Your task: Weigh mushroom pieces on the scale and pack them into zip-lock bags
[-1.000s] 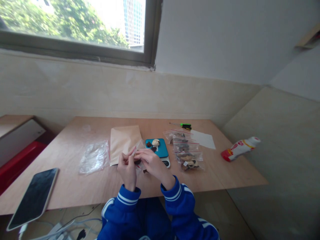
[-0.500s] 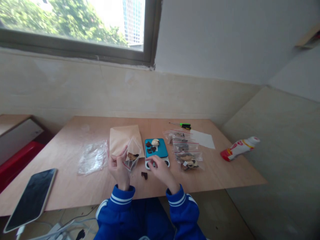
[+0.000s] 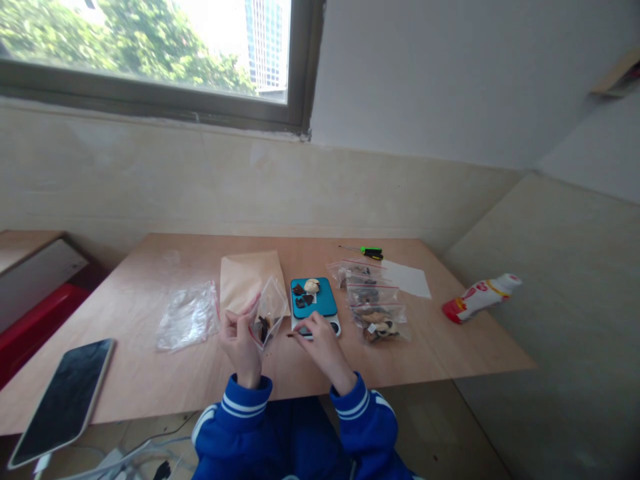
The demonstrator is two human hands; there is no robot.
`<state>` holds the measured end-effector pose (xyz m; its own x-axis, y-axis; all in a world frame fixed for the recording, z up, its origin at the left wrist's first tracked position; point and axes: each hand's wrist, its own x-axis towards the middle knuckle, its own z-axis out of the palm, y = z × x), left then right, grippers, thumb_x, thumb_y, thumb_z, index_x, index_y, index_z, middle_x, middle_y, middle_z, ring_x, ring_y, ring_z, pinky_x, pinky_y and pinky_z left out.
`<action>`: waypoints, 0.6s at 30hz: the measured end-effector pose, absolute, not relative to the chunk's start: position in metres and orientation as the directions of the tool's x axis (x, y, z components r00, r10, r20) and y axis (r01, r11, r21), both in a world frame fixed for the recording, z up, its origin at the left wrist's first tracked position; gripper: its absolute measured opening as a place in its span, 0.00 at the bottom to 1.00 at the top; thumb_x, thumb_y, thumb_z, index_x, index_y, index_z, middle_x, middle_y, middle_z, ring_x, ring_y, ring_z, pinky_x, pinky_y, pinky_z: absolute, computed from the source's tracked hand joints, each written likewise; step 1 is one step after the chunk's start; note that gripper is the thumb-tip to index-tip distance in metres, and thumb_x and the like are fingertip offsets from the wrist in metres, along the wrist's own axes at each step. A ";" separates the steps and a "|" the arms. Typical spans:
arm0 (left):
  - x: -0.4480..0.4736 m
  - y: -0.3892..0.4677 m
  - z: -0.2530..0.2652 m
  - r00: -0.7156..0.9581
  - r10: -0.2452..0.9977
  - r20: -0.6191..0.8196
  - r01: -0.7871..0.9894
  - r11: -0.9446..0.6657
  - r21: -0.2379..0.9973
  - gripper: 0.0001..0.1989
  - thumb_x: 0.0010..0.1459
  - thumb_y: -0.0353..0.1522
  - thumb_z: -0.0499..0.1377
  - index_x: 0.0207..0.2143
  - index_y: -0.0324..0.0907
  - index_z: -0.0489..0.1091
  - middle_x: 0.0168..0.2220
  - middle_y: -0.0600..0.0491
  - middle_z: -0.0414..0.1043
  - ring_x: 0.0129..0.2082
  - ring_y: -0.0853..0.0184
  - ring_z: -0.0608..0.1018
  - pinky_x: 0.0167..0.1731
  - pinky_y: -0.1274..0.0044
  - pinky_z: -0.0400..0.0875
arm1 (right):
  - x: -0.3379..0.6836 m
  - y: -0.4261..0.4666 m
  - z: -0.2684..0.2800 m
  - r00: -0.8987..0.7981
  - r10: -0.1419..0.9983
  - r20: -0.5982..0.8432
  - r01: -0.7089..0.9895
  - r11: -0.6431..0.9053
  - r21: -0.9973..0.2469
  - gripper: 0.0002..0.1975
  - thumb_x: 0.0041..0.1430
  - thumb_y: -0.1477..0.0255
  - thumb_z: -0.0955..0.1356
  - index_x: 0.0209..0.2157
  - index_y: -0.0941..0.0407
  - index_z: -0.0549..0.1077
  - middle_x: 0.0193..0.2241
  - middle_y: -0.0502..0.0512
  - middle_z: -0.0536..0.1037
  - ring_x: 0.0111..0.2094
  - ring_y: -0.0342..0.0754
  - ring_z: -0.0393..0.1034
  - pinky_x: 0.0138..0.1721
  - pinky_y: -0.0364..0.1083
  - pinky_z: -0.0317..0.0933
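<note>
My left hand (image 3: 241, 340) grips an open clear zip bag (image 3: 273, 303) by its edge; dark and brown dried pieces (image 3: 263, 327) lie inside it. Between the fingertips of my right hand (image 3: 317, 340) is a small dark dried piece (image 3: 291, 335), held just right of the bag. Behind that hand stands a small white scale with a blue top (image 3: 327, 301). On the scale rest a pale dried piece (image 3: 312, 285) and several dark pieces (image 3: 303, 301). The fingers partly cover the scale's front.
Filled zip bags (image 3: 377, 323) overlap right of the scale, near white paper (image 3: 407, 279) and screwdrivers (image 3: 370, 251). A brown paper bag (image 3: 250, 270) and clear plastic bags (image 3: 185, 317) lie left. A tablet (image 3: 63, 400) sits at the left edge, a bottle (image 3: 480, 298) at the right.
The dark piece that lay on the table before the scale is now in my right fingers. The pieces inside the bag have shifted lower.
</note>
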<state>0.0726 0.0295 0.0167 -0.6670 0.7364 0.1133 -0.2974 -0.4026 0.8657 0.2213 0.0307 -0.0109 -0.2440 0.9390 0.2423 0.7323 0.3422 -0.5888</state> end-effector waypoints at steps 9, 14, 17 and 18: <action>0.087 0.023 0.014 -0.559 0.827 0.064 -0.354 -0.307 0.884 0.12 0.50 0.27 0.57 0.21 0.43 0.55 0.38 0.48 0.79 0.45 0.59 0.79 0.45 0.68 0.73 | 0.204 0.042 0.071 -0.190 0.822 0.538 0.542 0.544 -0.640 0.08 0.61 0.72 0.66 0.41 0.53 0.76 0.29 0.50 0.72 0.31 0.44 0.66 0.40 0.45 0.60; 0.087 0.022 0.013 -0.556 0.831 0.029 -0.412 -0.306 0.858 0.12 0.52 0.28 0.58 0.22 0.43 0.55 0.38 0.49 0.80 0.48 0.60 0.77 0.51 0.66 0.69 | 0.215 0.056 0.051 -0.192 0.835 0.515 0.514 0.533 -0.672 0.14 0.64 0.74 0.61 0.46 0.53 0.74 0.37 0.55 0.71 0.41 0.46 0.67 0.45 0.46 0.62; 0.085 0.021 0.014 -0.555 0.831 0.019 -0.420 -0.300 0.856 0.13 0.52 0.29 0.58 0.22 0.43 0.55 0.38 0.48 0.80 0.48 0.59 0.77 0.50 0.65 0.70 | 0.229 0.080 0.019 -0.152 0.877 0.456 0.668 0.431 -0.607 0.16 0.62 0.72 0.62 0.51 0.55 0.71 0.48 0.62 0.68 0.52 0.52 0.63 0.55 0.52 0.56; 0.085 0.021 0.015 -0.556 0.831 0.015 -0.421 -0.297 0.857 0.13 0.51 0.29 0.59 0.22 0.43 0.55 0.39 0.47 0.80 0.48 0.59 0.77 0.49 0.65 0.71 | 0.232 0.088 0.007 -0.185 0.896 0.403 0.725 0.401 -0.560 0.19 0.61 0.69 0.64 0.54 0.54 0.69 0.53 0.63 0.64 0.57 0.56 0.58 0.58 0.55 0.53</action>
<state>0.0850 0.0211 0.0147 -0.5558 0.8312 0.0153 -0.4211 -0.2974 0.8569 0.2323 0.0880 0.0073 -0.1848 0.8964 0.4028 0.7246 0.4012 -0.5604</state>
